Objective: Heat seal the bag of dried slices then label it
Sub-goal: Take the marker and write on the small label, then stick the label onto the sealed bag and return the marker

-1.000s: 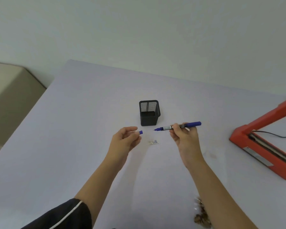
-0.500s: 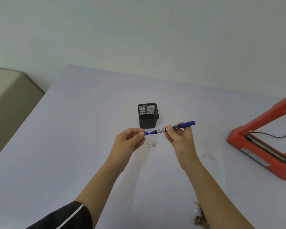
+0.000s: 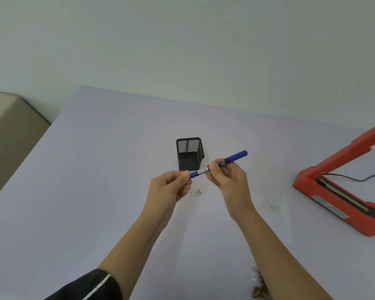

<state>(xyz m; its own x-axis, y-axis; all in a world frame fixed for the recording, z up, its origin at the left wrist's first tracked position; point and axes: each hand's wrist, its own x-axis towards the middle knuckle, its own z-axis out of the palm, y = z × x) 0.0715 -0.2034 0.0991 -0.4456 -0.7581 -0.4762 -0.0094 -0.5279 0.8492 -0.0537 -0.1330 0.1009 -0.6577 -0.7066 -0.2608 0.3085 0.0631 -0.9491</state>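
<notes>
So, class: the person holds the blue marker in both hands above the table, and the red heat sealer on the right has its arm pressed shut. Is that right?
Not quite. The head view shows the red heat sealer with its arm raised open, not pressed shut. The rest holds: the left hand and right hand both hold the blue marker above the table.

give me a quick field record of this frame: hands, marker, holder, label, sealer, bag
left hand: fingertips pinched on the cap end of the marker
right hand: grips the marker barrel
blue marker pen: held level above the table, between both hands
black mesh pen holder: upright, behind the hands
small printed label: flat on the pale table, below the hands
red heat sealer: arm raised, far right, cord attached
clear bag of dried slices: bottom edge, partly hidden by the right forearm
</notes>
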